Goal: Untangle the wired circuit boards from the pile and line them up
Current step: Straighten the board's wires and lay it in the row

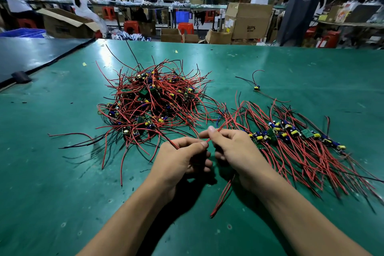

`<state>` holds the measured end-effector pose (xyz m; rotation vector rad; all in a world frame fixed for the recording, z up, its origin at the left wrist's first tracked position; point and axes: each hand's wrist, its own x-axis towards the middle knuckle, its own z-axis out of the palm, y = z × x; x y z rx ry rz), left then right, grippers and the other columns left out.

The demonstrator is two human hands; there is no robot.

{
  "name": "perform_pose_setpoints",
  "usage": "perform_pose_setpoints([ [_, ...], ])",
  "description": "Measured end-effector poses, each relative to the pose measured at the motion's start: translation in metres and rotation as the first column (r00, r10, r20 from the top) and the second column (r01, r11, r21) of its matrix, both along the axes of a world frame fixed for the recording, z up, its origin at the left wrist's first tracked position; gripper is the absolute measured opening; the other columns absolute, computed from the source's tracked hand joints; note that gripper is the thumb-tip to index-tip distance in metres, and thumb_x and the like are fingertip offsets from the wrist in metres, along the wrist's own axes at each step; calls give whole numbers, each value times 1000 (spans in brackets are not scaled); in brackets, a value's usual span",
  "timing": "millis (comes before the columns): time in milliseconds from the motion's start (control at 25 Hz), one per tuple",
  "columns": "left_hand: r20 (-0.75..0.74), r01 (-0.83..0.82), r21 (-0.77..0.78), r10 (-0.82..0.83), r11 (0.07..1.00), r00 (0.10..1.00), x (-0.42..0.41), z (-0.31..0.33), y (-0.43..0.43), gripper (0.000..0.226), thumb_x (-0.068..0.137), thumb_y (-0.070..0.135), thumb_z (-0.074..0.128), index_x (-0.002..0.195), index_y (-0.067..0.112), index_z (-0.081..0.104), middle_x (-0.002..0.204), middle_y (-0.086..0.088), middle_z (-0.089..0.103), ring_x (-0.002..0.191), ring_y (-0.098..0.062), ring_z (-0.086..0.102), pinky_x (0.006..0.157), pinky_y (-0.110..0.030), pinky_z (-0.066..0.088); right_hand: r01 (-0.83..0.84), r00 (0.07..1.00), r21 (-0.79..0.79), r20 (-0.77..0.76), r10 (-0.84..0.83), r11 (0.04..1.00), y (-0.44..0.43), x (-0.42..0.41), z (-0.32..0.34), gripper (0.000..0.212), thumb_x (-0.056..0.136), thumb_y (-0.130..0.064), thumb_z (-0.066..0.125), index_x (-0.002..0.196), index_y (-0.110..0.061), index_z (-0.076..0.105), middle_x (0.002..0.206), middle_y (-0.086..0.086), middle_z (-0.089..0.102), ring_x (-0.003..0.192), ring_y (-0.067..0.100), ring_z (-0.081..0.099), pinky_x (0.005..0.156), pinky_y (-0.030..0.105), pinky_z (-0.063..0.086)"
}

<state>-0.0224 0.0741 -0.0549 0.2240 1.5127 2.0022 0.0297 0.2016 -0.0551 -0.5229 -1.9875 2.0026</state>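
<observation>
Both grips, left hand and right hand, were closed on red wires between pile and aligned row, well inside table edges.

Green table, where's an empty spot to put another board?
Bare green table lies near-left, below the tangled pile and beside the left hand. More lies beyond the lone board. Crowded: between pile and lined-up row, where the right hand pinches red wires.
</observation>
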Motion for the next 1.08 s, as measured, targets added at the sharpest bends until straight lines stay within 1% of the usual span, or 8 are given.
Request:
perform_pose_setpoints([
  [120, 26, 23, -1, -23, 1000, 999, -1, 2, 0, 4, 86, 2, 65, 83, 1, 66, 64, -14, 65, 49, -21, 61, 49, -27, 55, 83, 993, -39, -76, -86, 996, 13, -3, 0, 30, 99, -29, 61, 90, -4, 74, 49, -7, 33, 38, 6, 29, 36, 16, 21],
  [240, 62, 15, 24, -17, 1000, 998, -1, 4, -2, 5, 84, 0, 65, 80, 0, 67, 64, -14, 63, 48, -20, 59, 47, -25, 53, 214, 951, -148, -192, -240, 966, 22, -4, -3, 36, 94, -24, 67, 89, 12, 64, 52, -2, 34, 37, 8, 29, 38, 19, 20],
  [360, 92, -40, 60, 35, 997, 995, -3, 4, -6, 6, 85, -1, 64, 80, -1, 67, 63, -13, 63, 47, -19, 59, 46, -24, 52, 254, 917, -317, -220, -332, 914, 15, -7, -8, 26, 96, -23, 64, 83, 0, 65, 54, -1, 42, 36, 8, 36, 37, 20, 29],
  [480, 97, -60, 78, 52, 995, 994, -5, 3, -7, 8, 86, 0, 63, 79, 0, 67, 61, -12, 61, 47, -18, 57, 46, -23, 51, 189, 934, -479, -180, -307, 857, 4, -10, -9, 30, 101, -30, 57, 81, -8, 62, 55, -2, 51, 39, 9, 42, 37, 21, 36],
  [760, -4, 10, 15, -10, 1000, 1000, -3, 1, -8, 8, 85, 6, 66, 78, 3, 64, 59, -12, 58, 45, -20, 55, 44, -23, 47, -2, 992, -344, -116, -40, 939, -17, -2, -14, 12, 87, -25, 75, 85, -14, 73, 54, 4, 48, 40, 13, 41, 44, 26, 45],
  [880, 11, 3, 1, -3, 1000, 1000, -5, 1, -8, 16, 84, 5, 67, 69, 7, 64, 58, -10, 57, 45, -21, 56, 44, -23, 48, 74, 993, -256, -75, -96, 964, -13, 0, -9, 17, 86, -27, 77, 77, -14, 71, 49, 5, 46, 34, 11, 38, 37, 17, 34],
  [960, 65, 2, 22, -4, 1000, 998, -4, 2, -6, 18, 83, 5, 67, 65, 9, 65, 58, -10, 57, 46, -21, 55, 44, -24, 48, 118, 982, -301, -107, -156, 946, -11, 0, -8, 21, 88, -24, 75, 73, -12, 64, 47, 5, 45, 32, 11, 38, 34, 15, 33],
  [1080, 126, -8, 61, 1, 998, 992, -4, 4, -5, 9, 82, 5, 67, 73, 6, 67, 60, -9, 58, 48, -21, 56, 45, -24, 49, 179, 961, -291, -154, -231, 940, -12, -6, -7, 21, 93, -23, 69, 81, -9, 58, 49, -1, 44, 35, 11, 40, 37, 17, 32],
])
